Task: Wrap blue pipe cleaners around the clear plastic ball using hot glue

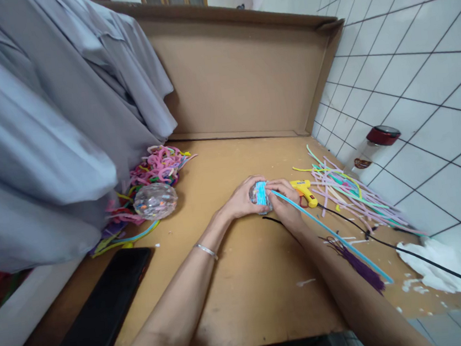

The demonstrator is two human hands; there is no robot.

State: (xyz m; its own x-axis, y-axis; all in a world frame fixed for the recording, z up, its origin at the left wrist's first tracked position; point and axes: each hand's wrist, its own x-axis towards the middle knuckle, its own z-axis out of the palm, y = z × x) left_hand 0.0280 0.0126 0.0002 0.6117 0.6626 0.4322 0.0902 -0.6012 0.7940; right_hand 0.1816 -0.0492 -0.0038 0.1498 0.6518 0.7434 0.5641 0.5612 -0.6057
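Note:
My left hand (245, 198) is closed around the side of a small rounded, see-through object (253, 193), whose exact kind I cannot make out. Rows of bright blue pipe cleaner (262, 194) cover its middle. On its other side, my right hand (284, 203) pinches a long blue pipe cleaner (332, 232) close to the rows. The loose length slants down over my right forearm to the table. Just beyond my right hand lies a yellow hot glue gun (305, 191), partly hidden by my fingers.
A see-through faceted container (155, 201) sits by tangled pipe cleaners (159, 167); a black phone (102, 310) lies at left. Straight pipe cleaners (340, 188), a red-lidded jar (371, 148), a purple tassel (360, 266), a black cord (423, 259) and white tissue (432, 266) are at right. Cardboard (236, 72) stands behind.

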